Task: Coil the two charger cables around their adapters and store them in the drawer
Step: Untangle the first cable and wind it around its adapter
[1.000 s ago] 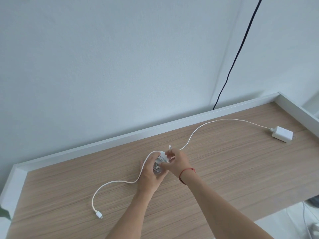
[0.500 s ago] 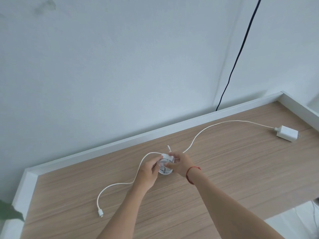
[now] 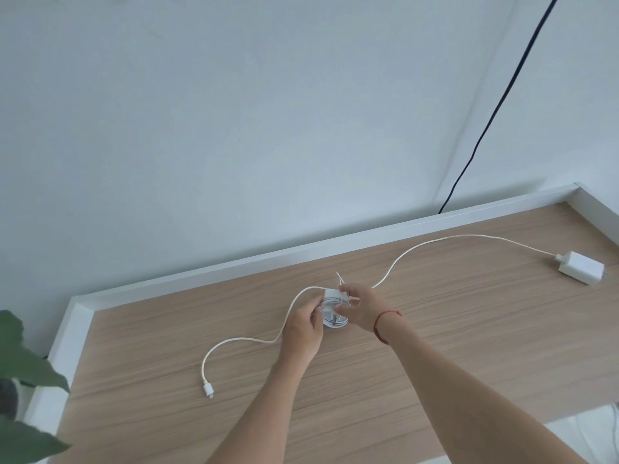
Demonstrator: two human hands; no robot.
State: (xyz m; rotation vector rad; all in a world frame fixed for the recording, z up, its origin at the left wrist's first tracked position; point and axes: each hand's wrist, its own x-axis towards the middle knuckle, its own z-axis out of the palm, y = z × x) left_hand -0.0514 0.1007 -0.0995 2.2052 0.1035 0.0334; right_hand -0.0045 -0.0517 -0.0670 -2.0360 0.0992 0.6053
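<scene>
Mid-coil, left hand (image 3: 303, 329) and right hand (image 3: 360, 304) pinch the white boxy plastic adapter (image 3: 330, 294); the thin white cable (image 3: 241, 339) trailing left of it likely needs winding next.

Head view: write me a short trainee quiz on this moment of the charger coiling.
1. True or false: the left hand and right hand both hold the white cable-wound adapter.
2. Where does the second white block adapter lie? A) far right on the wooden desk B) under the left hand C) in the right hand.
3. Fill in: the trailing white cable's plug lies on the left hand's ___ side.
Key: 1 true; 2 A; 3 left.
</scene>
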